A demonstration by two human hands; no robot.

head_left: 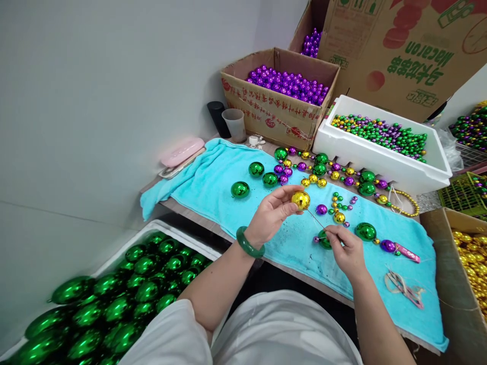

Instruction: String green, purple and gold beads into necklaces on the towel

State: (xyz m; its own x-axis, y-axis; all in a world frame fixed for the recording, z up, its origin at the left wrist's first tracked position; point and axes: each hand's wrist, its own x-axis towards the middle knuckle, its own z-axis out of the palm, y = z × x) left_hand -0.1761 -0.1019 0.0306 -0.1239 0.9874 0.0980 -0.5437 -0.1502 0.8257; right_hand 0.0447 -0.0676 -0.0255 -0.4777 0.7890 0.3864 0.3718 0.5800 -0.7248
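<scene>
Gold ball (300, 201) up in the left hand, slip and snag risks below

Ball is held above the turquoise towel (213, 177), near the middle of the table. Left hand (272, 212): thumb and fingers closed round the ball, pinching it by its sides. Right hand (348, 249): fingertips pinched together on a thin line (316, 220) that runs up to the ball's lower side. Needle or thread, can't tell; whether it passes through the ball, can't tell either.

Likely trouble: shiny round surface, fingertip hold only, so a hard tug on the line could pop the ball out and send it rolling. Pulling off-axis could bend or slip the line. Green ball (324, 241) sits right under the right hand, small purple bead (315, 239) beside it; a low sweep could knock either or catch the line. Loose green ball (240, 189) near the towel's front edge might roll off if the cloth gets dragged.
</scene>
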